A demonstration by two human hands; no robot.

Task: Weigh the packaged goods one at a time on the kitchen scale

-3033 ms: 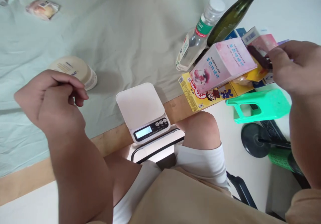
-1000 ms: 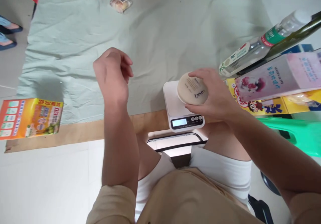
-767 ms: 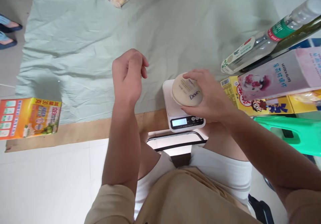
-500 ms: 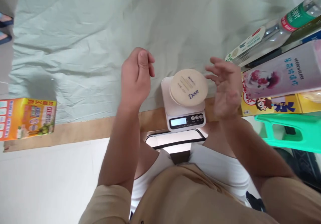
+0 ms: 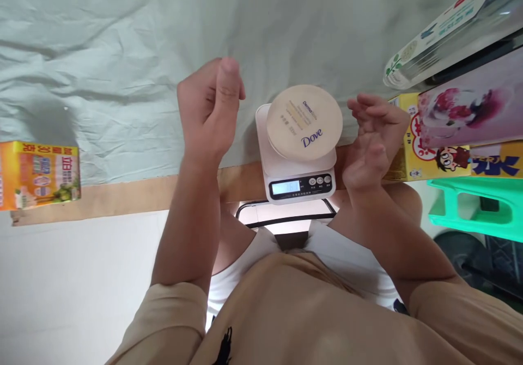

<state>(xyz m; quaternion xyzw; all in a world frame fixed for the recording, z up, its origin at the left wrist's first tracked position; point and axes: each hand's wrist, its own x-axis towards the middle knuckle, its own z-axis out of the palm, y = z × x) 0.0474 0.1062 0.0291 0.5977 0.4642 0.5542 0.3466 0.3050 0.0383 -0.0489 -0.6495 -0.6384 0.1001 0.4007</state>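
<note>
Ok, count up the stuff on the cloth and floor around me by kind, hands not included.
Jars: 1, the Dove jar
Scales: 1
Boxes: 3, orange, pink, yellow
Bottles: 1
Stools: 1, green
Total: 7

An orange box (image 5: 38, 174) is lying off to my left, straddling the edge of the pale green cloth (image 5: 122, 38) and the wooden strip (image 5: 122, 201). To my right a pink carton (image 5: 474, 109) is resting on a yellow box (image 5: 449, 160), with a clear bottle (image 5: 441, 27) lying behind them. A green stool (image 5: 478, 207) is standing below those, by my knee.
</note>
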